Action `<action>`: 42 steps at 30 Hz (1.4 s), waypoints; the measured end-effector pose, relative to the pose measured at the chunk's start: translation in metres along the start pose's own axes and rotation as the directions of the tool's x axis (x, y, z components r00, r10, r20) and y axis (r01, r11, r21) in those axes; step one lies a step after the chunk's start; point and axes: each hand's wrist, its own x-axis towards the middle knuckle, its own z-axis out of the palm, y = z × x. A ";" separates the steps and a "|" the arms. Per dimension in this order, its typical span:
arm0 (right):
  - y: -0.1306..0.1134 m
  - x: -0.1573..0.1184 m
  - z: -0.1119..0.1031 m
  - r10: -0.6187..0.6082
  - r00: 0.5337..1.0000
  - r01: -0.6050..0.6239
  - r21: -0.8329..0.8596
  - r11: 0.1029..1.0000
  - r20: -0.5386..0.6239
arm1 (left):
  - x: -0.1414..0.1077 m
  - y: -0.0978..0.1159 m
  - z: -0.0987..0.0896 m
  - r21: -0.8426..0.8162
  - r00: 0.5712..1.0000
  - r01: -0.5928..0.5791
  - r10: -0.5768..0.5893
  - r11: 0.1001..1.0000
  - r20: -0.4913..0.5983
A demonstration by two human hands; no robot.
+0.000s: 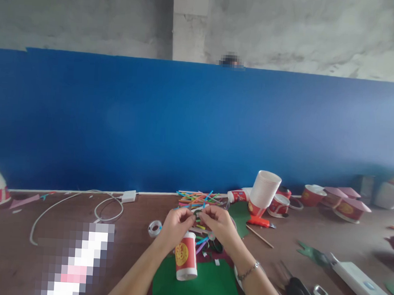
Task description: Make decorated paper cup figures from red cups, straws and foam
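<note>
Head view — our left hand (176, 223) and right hand (219, 221) pinch a dark piece (197, 215) — red cup (186, 257) our side, nearer left.

White adapter (129, 196) beside blue partition (191, 129)

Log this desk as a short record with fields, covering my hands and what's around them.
Left hand: fingertips pinched at a small dark piece
Right hand: fingertips pinched at the same piece
Near hands: red cup, large green sheet
Left side: tape roll, white adapter
Right side: cup stack, orange-red tool
Behind: blue partition
</note>
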 end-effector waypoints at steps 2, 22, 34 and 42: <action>0.001 -0.001 0.000 -0.086 0.992 0.074 -0.128 0.989 -0.090 | 0.001 0.001 -0.001 0.038 0.999 0.005 -0.003 0.999 -0.041; -0.011 -0.010 0.005 -0.320 0.947 0.290 -0.368 0.884 -0.021 | -0.004 0.003 0.001 0.192 0.992 -0.097 0.111 0.977 -0.066; -0.014 -0.009 -0.002 -0.350 0.934 0.346 -0.426 0.836 0.071 | -0.006 0.004 0.001 0.219 0.991 -0.111 0.125 0.970 -0.051; -0.012 -0.011 0.000 -0.515 0.847 0.475 -0.626 0.619 0.133 | -0.003 -0.001 0.005 0.256 0.993 -0.062 0.085 0.965 -0.080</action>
